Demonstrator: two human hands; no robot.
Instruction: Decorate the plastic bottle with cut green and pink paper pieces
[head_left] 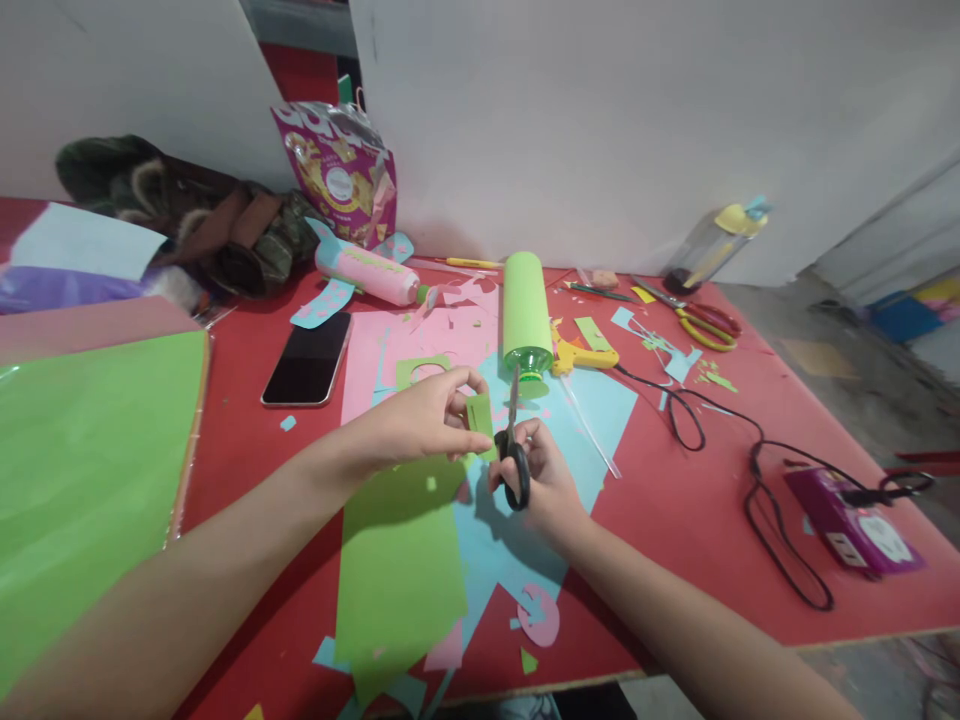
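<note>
My left hand (442, 418) pinches a small piece of green paper (478, 416) between thumb and fingers. Close beside it, my right hand (546, 472) has its fingers through the black handles of a pair of scissors (513, 455), whose blades point away from me. The blades look nearly closed, just right of the paper piece. Beyond the hands lies a bottle wrapped in light green paper (526, 305), its clear green neck toward me. Under the hands are a green sheet (405, 560) and a light blue sheet (517, 540).
A phone (308, 360) and a pink paper-covered bottle (371, 275) lie to the left. At right are a yellow glue gun (585, 357), its black cord, larger scissors (701, 322) and a purple power box (855, 520). Paper scraps are scattered about; a snack bag (341, 180) stands behind.
</note>
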